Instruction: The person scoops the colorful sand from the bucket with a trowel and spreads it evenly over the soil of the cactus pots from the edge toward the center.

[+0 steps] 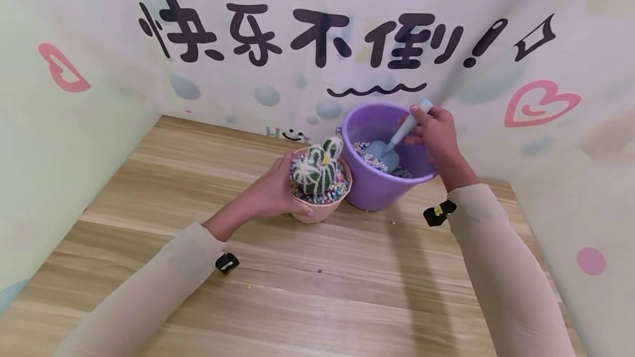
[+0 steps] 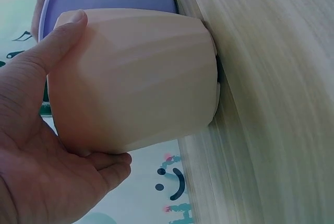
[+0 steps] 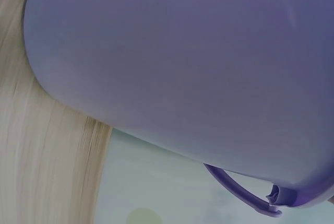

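My left hand point(image 1: 270, 190) grips the side of a pale pink flowerpot point(image 1: 318, 214), its thumb in front and fingers around the back. In the left wrist view, the pot point(image 2: 135, 78) stands on the wooden surface. A knitted green cactus point(image 1: 317, 172) with white stripes sits in it among small multicoloured pebbles point(image 1: 340, 187). Beside the pot, touching or nearly so, is a purple bucket point(image 1: 371, 194). Over its right rim, my right hand point(image 1: 440, 135) holds a light blue toy shovel point(image 1: 405, 130) by the handle. The shovel's blade rests among pebbles point(image 1: 373, 163) inside the bucket.
A wooden tabletop point(image 1: 297, 302) carries a few stray pebbles, including a dark pink one point(image 1: 319, 271). A printed backdrop point(image 1: 278, 81) rises right behind the bucket and wraps both sides. The bucket's purple handle point(image 3: 237, 190) hangs at its far side in the right wrist view.
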Tool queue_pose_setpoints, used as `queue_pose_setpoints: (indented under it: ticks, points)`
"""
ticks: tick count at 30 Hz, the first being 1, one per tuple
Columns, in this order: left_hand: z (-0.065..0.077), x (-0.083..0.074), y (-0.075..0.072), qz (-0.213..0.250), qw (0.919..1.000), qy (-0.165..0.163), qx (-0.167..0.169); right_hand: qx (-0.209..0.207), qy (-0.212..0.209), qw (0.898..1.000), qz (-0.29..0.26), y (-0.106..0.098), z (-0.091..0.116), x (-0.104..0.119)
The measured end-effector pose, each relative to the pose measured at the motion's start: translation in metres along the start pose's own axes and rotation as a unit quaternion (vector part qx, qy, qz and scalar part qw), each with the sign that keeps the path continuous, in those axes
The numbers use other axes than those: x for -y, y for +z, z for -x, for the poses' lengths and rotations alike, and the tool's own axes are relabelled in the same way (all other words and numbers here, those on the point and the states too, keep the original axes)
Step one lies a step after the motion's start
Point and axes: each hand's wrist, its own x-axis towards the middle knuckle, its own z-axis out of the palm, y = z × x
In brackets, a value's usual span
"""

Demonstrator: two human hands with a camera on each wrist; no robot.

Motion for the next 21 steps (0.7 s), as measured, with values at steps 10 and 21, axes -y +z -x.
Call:
queue_pose_setpoints:
  ticks: [10,21]
  points:
    - [0.0016,-0.0008,0.004,-0.003,0.9998,-0.011,-0.014,-0.015,0.037,0.998,0.037,-0.001,-0.0032,-0.0009]
    - [0.0032,-0.0032,0.0059,0.002,0.9994,-0.023,-0.025,-0.048,0.052,0.997,0.009,-0.0012,-0.0015,0.0023]
